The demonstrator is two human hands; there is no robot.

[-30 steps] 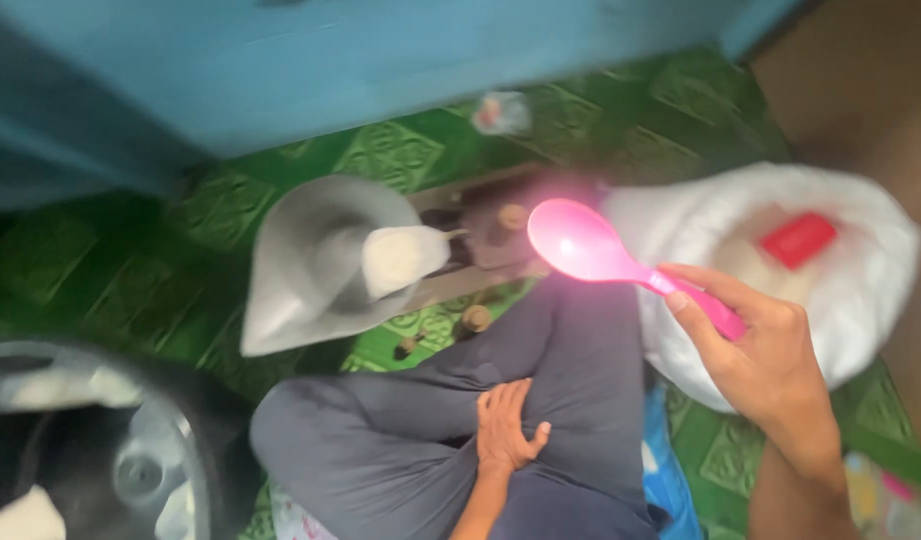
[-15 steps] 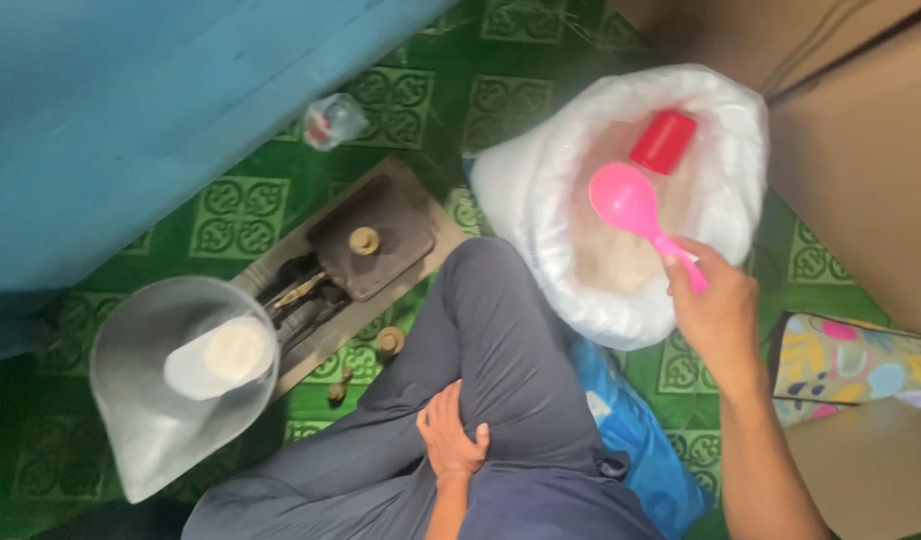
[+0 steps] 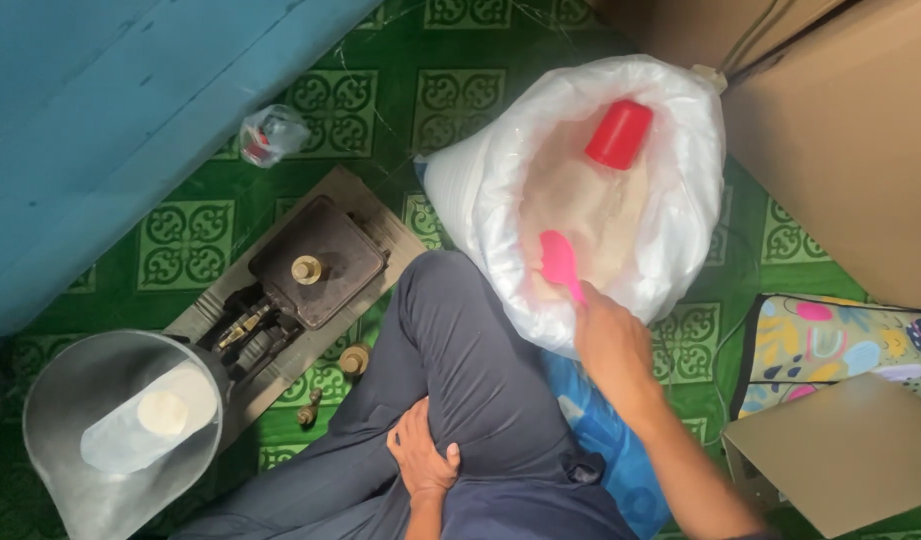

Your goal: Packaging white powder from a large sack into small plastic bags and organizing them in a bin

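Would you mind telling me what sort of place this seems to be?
Probably a small home or shop floor where dry goods are weighed: a brown balance scale with brass weights, a white plastic sack of pale grain, and green patterned floor matting.

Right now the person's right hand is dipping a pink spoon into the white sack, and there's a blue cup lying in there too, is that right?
Not quite: the cup is red, not blue, as the head view shows. The right hand does dip the pink spoon into the white sack.
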